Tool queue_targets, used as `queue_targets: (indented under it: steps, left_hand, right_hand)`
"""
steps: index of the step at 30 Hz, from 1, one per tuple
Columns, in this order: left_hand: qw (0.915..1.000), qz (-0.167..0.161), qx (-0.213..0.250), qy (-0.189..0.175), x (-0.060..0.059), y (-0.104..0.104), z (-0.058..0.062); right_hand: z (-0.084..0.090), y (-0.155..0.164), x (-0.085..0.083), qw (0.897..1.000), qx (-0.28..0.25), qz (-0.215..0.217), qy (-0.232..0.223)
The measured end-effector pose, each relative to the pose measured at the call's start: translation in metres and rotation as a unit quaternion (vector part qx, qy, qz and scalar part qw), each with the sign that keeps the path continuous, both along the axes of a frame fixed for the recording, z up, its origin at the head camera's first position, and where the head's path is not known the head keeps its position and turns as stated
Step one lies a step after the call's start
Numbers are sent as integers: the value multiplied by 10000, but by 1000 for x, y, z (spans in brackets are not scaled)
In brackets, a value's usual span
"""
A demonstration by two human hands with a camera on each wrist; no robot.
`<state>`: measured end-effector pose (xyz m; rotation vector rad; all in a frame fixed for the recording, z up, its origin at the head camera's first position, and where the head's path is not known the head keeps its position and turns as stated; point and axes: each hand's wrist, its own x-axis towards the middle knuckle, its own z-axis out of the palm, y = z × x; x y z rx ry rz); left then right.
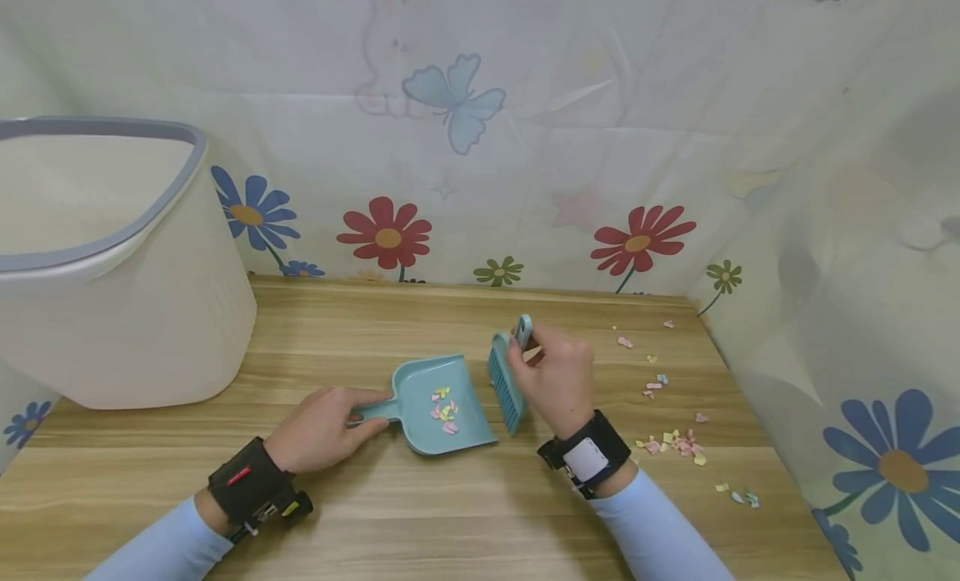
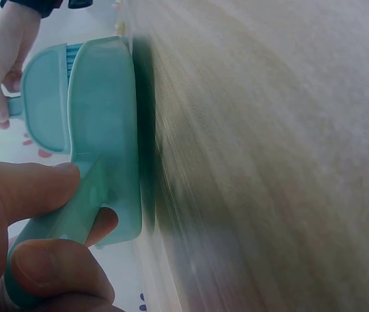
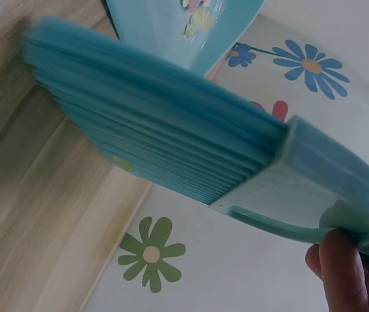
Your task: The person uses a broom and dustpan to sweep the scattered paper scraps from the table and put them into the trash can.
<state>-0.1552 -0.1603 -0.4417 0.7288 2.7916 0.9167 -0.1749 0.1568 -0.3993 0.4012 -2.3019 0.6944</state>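
Observation:
A teal dustpan [image 1: 427, 431] lies low over the wooden table, its mouth facing right, with several pink and yellow paper scraps [image 1: 446, 413] in it. My left hand [image 1: 326, 427] grips its short handle from the left, thumb and fingers curled round it in the left wrist view. Just right of the mouth, my right hand [image 1: 557, 377] holds a teal hand brush [image 1: 506, 385] by its handle. The bristles [image 3: 151, 117] hang beside the dustpan's front edge; a yellow scrap [image 3: 123, 163] shows among them in the right wrist view.
More paper scraps [image 1: 678, 443] lie on the right of the table [image 1: 420, 523], some in a small heap, others scattered. A large white bin [image 1: 150, 314] with a grey rim stands at the left. A flower-printed curtain [image 1: 300, 147] hangs behind and at the right.

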Motion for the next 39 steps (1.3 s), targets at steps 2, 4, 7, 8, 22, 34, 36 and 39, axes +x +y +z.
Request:
queue_targets:
  steps: [2,4,7,8,22,34,36,39]
  left_hand:
    - [10000,-15,-7,37,0,0,0]
    - [10000,-15,-7,19,0,0,-1]
    - [10000,-11,-9,25,-1,0,-1]
    - [10000,-9,-15,43,-1,0,-2]
    - [10000,-7,20,83,0,0,-1]
    - [9998,34,163,128,0,1,-5]
    - [9998,88,171,95,0,2,-5]
    - [9996,190,176,59,1,2,-2]
  right_hand:
    - [0,-3,0,10000,30,13,15]
    - [-1,-6,1,9999,94,13,36]
    - [0,-11,1,9998,143,103,48]
    - [0,-13,1,9998,105,170,28]
    - [6,7,4,9914,-1125,607,-290]
    - [1,46,10,9935,-1075,301,-205]
    - [0,52,11,9934,-1097,237,-255]
    - [-1,62,15,9932,-1109,78,-334]
